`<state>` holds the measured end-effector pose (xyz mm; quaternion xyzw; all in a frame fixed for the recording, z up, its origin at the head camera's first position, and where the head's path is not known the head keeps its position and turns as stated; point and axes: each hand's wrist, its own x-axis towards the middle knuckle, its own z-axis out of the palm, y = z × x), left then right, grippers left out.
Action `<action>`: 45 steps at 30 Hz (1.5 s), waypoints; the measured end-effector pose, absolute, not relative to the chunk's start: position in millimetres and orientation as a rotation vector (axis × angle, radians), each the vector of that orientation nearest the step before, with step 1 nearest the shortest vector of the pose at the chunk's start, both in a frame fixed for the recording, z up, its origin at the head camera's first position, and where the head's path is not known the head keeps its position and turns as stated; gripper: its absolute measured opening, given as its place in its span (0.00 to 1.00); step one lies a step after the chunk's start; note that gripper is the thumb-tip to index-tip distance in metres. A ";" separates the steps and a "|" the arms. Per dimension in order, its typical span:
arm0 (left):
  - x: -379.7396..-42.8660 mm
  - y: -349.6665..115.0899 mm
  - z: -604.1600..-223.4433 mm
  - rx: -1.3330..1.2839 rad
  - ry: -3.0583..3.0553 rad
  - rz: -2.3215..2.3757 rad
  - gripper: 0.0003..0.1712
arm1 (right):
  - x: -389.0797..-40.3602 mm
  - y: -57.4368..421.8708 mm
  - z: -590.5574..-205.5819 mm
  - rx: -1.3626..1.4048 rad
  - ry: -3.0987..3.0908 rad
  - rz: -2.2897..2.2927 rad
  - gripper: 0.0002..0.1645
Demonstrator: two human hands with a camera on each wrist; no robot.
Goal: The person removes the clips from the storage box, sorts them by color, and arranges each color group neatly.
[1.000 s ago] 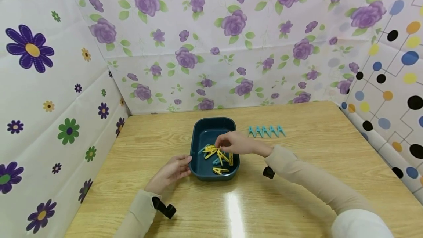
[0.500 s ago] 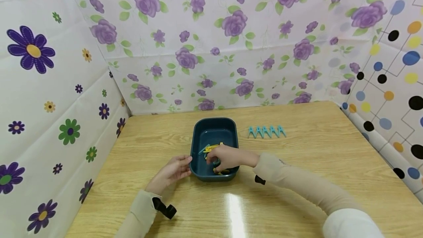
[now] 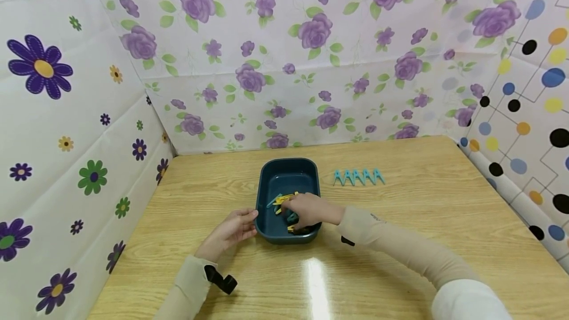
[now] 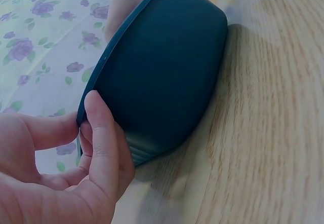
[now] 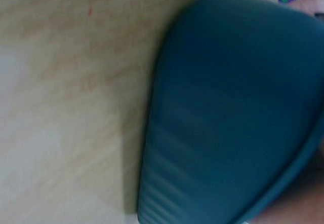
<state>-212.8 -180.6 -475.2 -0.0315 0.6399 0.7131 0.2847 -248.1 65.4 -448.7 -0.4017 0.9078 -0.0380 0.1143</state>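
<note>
A dark teal rectangular plastic basin [image 3: 271, 228] stands on the table, with yellow clothespins [image 3: 284, 199] and blue-green clothespins [image 3: 273, 201] lying loose inside. My left hand [image 3: 232, 231] pinches the basin's left rim between thumb and fingers; the left wrist view shows this grip on the basin wall [image 4: 167, 67] up close. My right hand [image 3: 308, 210] reaches over the right rim, fingers down among the clothespins. It covers part of the pile, and whether it holds one is hidden. From the right wrist, mostly the basin's outer side [image 5: 228, 102] shows, blurred.
Several light blue clothespins [image 3: 359, 177] lie in a neat row on the table to the right of the basin. The wooden table [image 3: 200, 177] is bounded by flowered cloth [image 3: 275, 78] behind and patterned cloths at both sides.
My right hand has moved down and nearer within the basin, from above the yellow clothespins to low in the pile. The left hand stays at the rim.
</note>
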 end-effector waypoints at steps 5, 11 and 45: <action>-212.0 -181.3 -473.8 -0.077 1.702 1.917 0.16 | -254.8 72.9 -444.6 -1.117 2.669 -0.107 0.17; -212.1 -181.5 -474.1 -0.079 1.703 1.919 0.16 | -257.1 75.0 -446.5 -1.095 2.700 -0.058 0.13; -211.7 -181.7 -473.8 -0.046 1.703 1.911 0.15 | -271.6 110.5 -444.4 -1.027 2.888 -0.942 0.13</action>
